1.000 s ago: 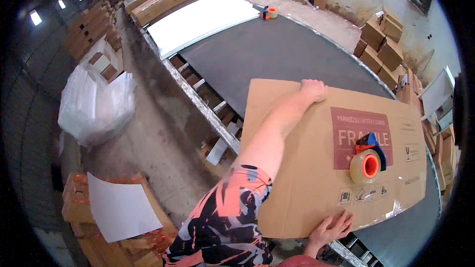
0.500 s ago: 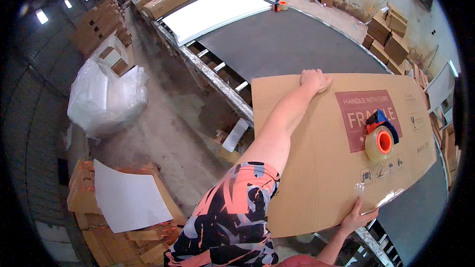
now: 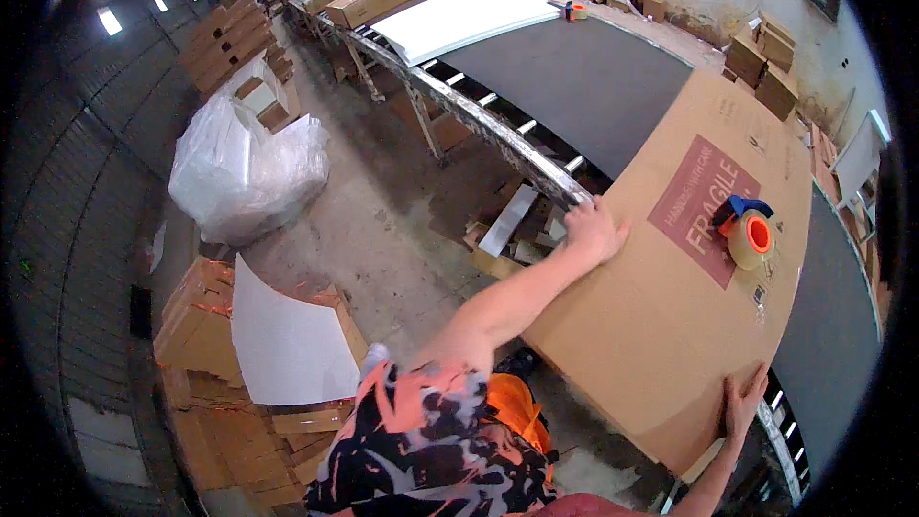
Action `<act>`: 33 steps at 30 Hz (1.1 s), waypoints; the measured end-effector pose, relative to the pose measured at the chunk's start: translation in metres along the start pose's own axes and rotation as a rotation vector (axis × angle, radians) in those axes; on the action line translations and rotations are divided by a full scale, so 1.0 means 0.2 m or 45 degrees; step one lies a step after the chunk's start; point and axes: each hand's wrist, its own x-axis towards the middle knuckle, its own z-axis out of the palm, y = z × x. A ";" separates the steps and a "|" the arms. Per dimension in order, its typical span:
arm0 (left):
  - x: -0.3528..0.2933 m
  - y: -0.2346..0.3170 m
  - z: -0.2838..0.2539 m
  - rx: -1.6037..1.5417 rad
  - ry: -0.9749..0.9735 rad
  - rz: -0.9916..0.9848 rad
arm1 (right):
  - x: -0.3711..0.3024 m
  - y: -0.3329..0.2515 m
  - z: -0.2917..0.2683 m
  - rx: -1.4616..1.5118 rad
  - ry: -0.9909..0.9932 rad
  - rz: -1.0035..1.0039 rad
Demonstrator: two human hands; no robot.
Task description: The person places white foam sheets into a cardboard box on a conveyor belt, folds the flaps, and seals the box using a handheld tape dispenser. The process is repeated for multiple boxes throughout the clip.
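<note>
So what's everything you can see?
Large flat cardboard box: one, brown, between hands
Tape dispensers: two, blue and orange, on box and bench
Long flat bench: one, dark grey, partly under box
Flat sheets: several, white, on bench
Plastic wrapped bundle: one, whitish, left
Curved sheet: one, white, lower left
Cardboard cartons: many, brown, left, far, right
Soft item: one, orange, beside sleeve
Patterned sleeve: one, multicoloured, lower middle
Left hand: one, bare, box's left edge
Right hand: one, bare, box's right edge

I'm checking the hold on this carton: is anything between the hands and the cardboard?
Nothing visible. The left hand is on the carton at its left edge, the right hand at its lower right edge; the tape dispenser on top lies apart from both.
</note>
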 end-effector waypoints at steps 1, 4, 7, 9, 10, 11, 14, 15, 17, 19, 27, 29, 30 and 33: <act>-0.14 -0.03 -0.01 0.008 0.063 0.067 | -0.04 0.01 -0.05 -0.081 -0.054 -0.019; -0.40 -0.04 0.04 0.022 0.249 0.230 | -0.10 0.11 -0.14 -0.400 -0.191 -0.187; -0.46 -0.06 0.11 -0.009 0.483 0.339 | -0.22 -0.35 -0.23 -0.995 -0.580 -0.301; -0.46 -0.13 0.16 -0.135 0.673 0.540 | -0.21 -0.21 0.03 -1.163 -0.158 -0.557; -0.44 -0.16 0.16 -0.117 0.740 0.634 | -0.23 -0.14 0.22 -1.233 0.046 -0.659; -0.45 -0.19 0.17 -0.100 0.797 0.726 | -0.19 -0.06 0.38 -1.085 0.436 -0.823; -0.42 -0.13 0.18 -0.109 0.767 0.899 | -0.10 -0.03 0.51 -0.788 0.815 -0.892; -0.42 -0.12 0.14 -0.064 0.710 0.950 | -0.10 -0.04 0.49 -0.727 0.720 -0.892; -0.36 -0.10 0.17 0.011 0.673 1.080 | -0.16 0.14 0.50 -0.721 0.572 -0.684; -0.32 -0.12 0.17 0.025 0.638 1.098 | -0.20 0.28 0.68 -0.799 0.739 -0.655; -0.41 -0.25 -0.01 0.052 0.586 0.995 | -0.12 -0.13 0.47 -0.777 0.964 -0.945; -0.27 -0.35 0.07 0.095 0.556 0.852 | -0.09 -0.21 0.66 -0.837 0.958 -0.933; -0.24 -0.34 0.04 0.070 0.593 0.837 | -0.06 -0.26 0.67 -0.838 0.967 -0.964; -0.06 -0.17 -0.02 0.078 0.694 0.965 | 0.04 -0.33 0.75 -0.821 1.010 -0.992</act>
